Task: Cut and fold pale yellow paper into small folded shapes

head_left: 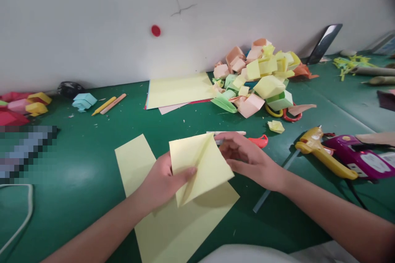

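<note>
A pale yellow square of paper (206,172) with a diagonal crease is held up over the table. My left hand (171,178) grips its left side, thumb on top near the crease and fingers hidden beneath. At the paper's right edge is my right hand (243,158), its fingers bent and apart, partly behind the edge; whether it grips the paper is unclear. Below lie larger pale yellow sheets (185,230) on the green table (86,152).
Folded paper pieces (259,78) are heaped against the wall, with scissors (291,115) beside them. A yellow glue gun (327,152) and purple device (364,158) stand at right. Stacked sheets (182,90) lie behind; a white cable (29,205) is at left.
</note>
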`<action>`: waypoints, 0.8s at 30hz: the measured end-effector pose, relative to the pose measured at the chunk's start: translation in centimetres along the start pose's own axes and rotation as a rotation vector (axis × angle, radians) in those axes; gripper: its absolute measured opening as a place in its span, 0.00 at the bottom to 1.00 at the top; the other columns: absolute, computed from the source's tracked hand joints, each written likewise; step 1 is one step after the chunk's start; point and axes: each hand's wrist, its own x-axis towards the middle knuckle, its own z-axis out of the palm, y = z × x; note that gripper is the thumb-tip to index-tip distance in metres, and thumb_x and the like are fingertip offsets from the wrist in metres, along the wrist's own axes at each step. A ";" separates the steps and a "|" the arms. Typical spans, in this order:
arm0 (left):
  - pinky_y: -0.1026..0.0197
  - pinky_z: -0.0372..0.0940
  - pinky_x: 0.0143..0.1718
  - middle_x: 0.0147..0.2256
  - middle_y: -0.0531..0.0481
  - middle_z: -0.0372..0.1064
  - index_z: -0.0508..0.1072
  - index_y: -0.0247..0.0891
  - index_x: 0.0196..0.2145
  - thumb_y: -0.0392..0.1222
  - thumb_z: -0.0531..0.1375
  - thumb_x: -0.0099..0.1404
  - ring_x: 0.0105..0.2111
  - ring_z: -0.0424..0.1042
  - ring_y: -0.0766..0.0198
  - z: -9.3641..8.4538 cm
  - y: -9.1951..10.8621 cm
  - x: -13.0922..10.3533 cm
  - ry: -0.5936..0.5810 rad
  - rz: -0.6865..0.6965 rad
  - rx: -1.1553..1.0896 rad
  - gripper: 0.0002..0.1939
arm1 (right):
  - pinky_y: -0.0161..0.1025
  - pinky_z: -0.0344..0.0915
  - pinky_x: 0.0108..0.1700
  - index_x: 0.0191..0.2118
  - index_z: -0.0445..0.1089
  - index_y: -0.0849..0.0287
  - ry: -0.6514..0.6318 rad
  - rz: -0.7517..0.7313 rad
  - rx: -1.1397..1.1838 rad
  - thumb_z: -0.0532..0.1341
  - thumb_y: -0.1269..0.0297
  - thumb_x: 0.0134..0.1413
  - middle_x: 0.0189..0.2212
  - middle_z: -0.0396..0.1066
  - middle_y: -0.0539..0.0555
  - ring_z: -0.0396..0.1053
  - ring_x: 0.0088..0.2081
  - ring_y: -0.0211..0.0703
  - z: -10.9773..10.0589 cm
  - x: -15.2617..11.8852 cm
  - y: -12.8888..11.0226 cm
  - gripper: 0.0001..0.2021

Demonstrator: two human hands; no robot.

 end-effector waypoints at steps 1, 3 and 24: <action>0.52 0.77 0.38 0.47 0.43 0.78 0.74 0.41 0.52 0.55 0.67 0.62 0.42 0.80 0.48 0.1 0.1 -0.1 -0.018 -0.012 0.008 0.25 | 0.41 0.67 0.40 0.63 0.56 0.50 -0.004 -0.029 -0.014 0.59 0.64 0.64 0.40 0.68 0.53 0.65 0.37 0.42 0.0 0.0 0.1 0.24; 0.53 0.77 0.37 0.48 0.43 0.78 0.72 0.42 0.53 0.54 0.65 0.63 0.42 0.80 0.49 0.4 0.1 -0.3 -0.016 -0.009 0.037 0.24 | 0.42 0.68 0.42 0.66 0.52 0.48 -0.009 -0.085 -0.075 0.59 0.66 0.63 0.45 0.68 0.55 0.66 0.38 0.43 0.0 -0.2 0.1 0.28; 0.54 0.75 0.41 0.39 0.41 0.80 0.80 0.35 0.42 0.48 0.72 0.55 0.38 0.80 0.51 1.6 -0.7 0.2 0.200 -0.040 -0.550 0.20 | 0.47 0.77 0.44 0.65 0.63 0.50 0.226 0.064 -0.105 0.63 0.62 0.60 0.47 0.76 0.57 0.76 0.46 0.52 1.5 -0.4 -0.5 0.27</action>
